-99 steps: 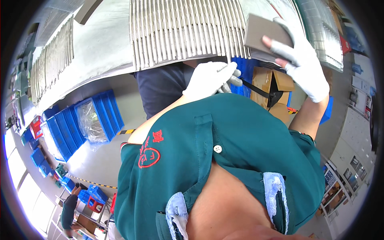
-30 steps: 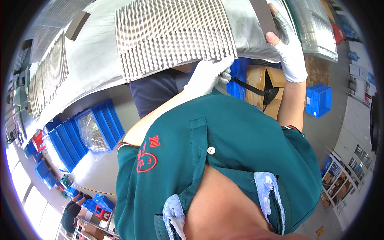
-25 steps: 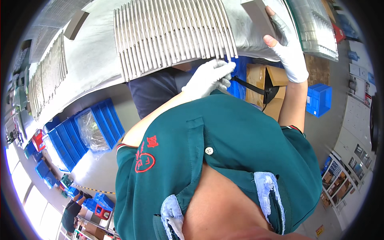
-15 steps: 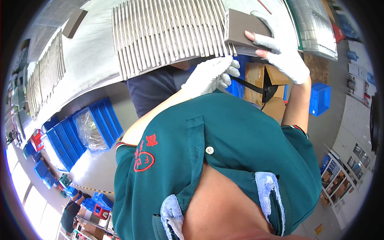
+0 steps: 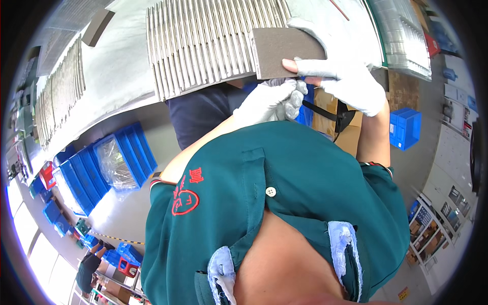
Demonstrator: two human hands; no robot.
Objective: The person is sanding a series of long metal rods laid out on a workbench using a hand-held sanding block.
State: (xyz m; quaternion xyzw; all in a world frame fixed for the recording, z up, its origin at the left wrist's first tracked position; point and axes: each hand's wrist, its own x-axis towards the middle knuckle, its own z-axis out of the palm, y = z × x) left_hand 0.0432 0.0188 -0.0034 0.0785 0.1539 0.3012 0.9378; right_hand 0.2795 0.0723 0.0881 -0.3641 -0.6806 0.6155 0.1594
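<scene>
My right hand (image 5: 351, 76), in a white glove, grips a grey-brown sanding block (image 5: 282, 51) and presses it on the near ends of a row of thin metal strips (image 5: 203, 46) lying side by side on the grey table (image 5: 122, 86). My left hand (image 5: 269, 99), also gloved, is curled just below the block at the table's edge, its fingers closed and touching the right hand's thumb. I cannot see anything in it. My green shirt (image 5: 284, 203) fills the lower part of the view.
More metal strips lie in a row at the far left (image 5: 56, 96) and in a stack at the right (image 5: 401, 35). A spare block (image 5: 96, 25) rests on the table. On the floor stand blue bins (image 5: 101, 168), a cardboard box (image 5: 330, 117) and a blue crate (image 5: 406, 127).
My right hand has brought the block down and left from the upper right onto the near ends of the strips. My left hand has stayed at the table's edge, fingers curling closed.
</scene>
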